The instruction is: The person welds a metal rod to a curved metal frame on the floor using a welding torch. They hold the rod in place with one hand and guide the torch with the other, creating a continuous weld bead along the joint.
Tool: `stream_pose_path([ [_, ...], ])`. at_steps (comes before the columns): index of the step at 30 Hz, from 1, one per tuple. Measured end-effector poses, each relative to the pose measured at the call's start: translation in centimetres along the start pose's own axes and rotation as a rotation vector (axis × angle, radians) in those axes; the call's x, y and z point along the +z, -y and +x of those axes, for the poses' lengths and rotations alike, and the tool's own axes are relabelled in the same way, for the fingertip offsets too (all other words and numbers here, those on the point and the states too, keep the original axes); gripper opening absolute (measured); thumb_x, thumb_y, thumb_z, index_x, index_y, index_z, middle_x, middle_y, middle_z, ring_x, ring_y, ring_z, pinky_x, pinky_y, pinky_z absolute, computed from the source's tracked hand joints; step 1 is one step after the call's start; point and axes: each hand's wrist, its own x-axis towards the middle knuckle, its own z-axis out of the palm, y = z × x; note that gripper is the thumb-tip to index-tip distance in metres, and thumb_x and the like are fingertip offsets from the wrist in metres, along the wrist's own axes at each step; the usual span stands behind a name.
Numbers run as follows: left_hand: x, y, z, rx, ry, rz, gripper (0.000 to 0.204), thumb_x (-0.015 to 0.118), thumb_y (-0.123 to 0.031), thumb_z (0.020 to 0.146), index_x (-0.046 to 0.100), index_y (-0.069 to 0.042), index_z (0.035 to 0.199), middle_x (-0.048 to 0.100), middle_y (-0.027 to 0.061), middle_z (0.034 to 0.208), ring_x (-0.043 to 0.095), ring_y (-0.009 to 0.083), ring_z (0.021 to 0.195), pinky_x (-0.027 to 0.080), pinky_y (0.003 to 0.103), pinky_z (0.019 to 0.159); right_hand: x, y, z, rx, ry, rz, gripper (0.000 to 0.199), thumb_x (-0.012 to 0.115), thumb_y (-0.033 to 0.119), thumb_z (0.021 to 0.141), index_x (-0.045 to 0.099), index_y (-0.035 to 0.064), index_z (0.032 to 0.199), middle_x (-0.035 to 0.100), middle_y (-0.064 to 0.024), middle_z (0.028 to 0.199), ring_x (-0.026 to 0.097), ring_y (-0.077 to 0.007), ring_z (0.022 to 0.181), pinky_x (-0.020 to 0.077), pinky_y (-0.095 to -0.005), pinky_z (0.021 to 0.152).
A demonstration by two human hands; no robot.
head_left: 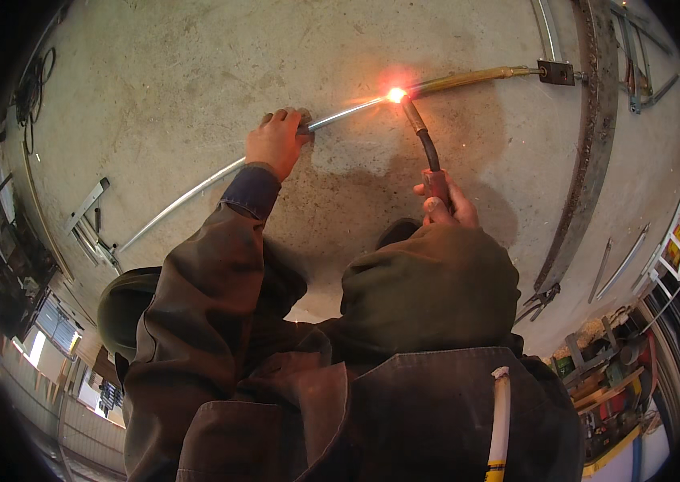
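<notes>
My left hand (276, 143) is closed around a long silvery metal pipe (195, 189) above the concrete floor; a small dark piece shows by its fingertips. In my right hand (451, 205) is a welding torch (430, 149), gripped by its reddish handle with the neck pointing away from me. Its tip meets the pipe at a bright glowing arc with sparks. Beyond the glare, a brownish-yellow rod (469, 80) continues the line to the right and reaches a dark metal plate (555, 72). Glare hides the joint itself.
A rusty steel beam (585, 161) runs along the right. Metal frame pieces (92, 221) lie at the left, and a black cable (33, 88) is at the far left. Pliers or a clamp (545, 299) sit by the beam's near end. Tools and scrap (609, 377) fill the lower right.
</notes>
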Motion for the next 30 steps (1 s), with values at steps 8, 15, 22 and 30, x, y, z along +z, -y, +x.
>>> stream_pose_path([
  [8, -0.7, -0.8, 0.2, -0.049, 0.083, 0.057, 0.031, 0.075, -0.033, 0.093, 0.070, -0.015, 0.118, 0.070, 0.0056, 0.114, 0.068, 0.0291, 0.112, 0.058, 0.045, 0.087, 0.0, 0.5, -0.3, 0.051, 0.009, -0.050, 0.053, 0.059, 0.017, 0.100, 0.050, 0.0055, 0.152, 0.062, -0.0050, 0.124, 0.050, -0.0056, 0.076, 0.0470, -0.0250, 0.072],
  [15, -0.7, -0.9, 0.3, -0.050, 0.079, 0.078, 0.032, 0.076, -0.032, 0.092, 0.069, -0.014, 0.117, 0.070, 0.0064, 0.114, 0.068, 0.0296, 0.111, 0.059, 0.045, 0.087, -0.4, 0.2, 0.1, 0.028, 0.008, -0.115, 0.064, 0.066, 0.034, 0.099, 0.048, 0.0044, 0.152, 0.063, -0.0045, 0.120, 0.052, -0.0064, 0.077, 0.0481, -0.0269, 0.070],
  [22, -0.7, -0.9, 0.1, -0.051, 0.062, 0.100, 0.032, 0.077, -0.031, 0.091, 0.068, -0.013, 0.116, 0.070, 0.0070, 0.113, 0.069, 0.0305, 0.109, 0.059, 0.045, 0.086, -0.2, 0.6, 0.4, 0.061, 0.023, -0.097, 0.065, 0.068, 0.035, 0.096, 0.049, 0.0044, 0.151, 0.063, -0.0043, 0.118, 0.052, -0.0066, 0.075, 0.0475, -0.0272, 0.068],
  [30, -0.7, -0.9, 0.2, -0.071, 0.092, 0.107, 0.032, 0.077, -0.032, 0.093, 0.069, -0.012, 0.117, 0.071, 0.0082, 0.114, 0.069, 0.0303, 0.110, 0.060, 0.044, 0.086, 0.1, 0.9, 0.4, 0.068, 0.008, -0.097, 0.062, 0.067, 0.032, 0.097, 0.050, 0.0042, 0.150, 0.064, -0.0033, 0.116, 0.050, -0.0058, 0.073, 0.0456, -0.0269, 0.065],
])
